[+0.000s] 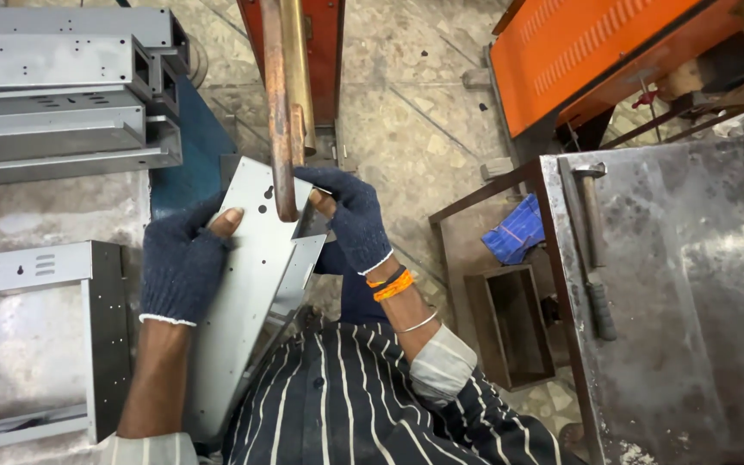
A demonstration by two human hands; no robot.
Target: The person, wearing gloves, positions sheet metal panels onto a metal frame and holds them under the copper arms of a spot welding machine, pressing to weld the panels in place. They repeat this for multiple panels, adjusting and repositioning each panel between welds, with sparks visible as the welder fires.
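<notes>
I hold a grey sheet-metal part (247, 293) with small punched holes, tilted across my lap. My left hand (181, 263), in a dark knitted glove with bare fingertips, grips its left edge. My right hand (350, 215), in the same kind of glove, holds the part's upper right corner. A rusty copper-coloured rod (280, 112) comes down from above, and its tip rests against the top of the part between my hands.
Stacked grey metal channels (53, 95) lie at upper left, and another punched grey panel (40, 267) lies at left. A steel table (691, 293) at right bears a hammer (594, 250). An orange machine housing (596, 43) stands at upper right. A blue cloth (517, 231) lies on the floor.
</notes>
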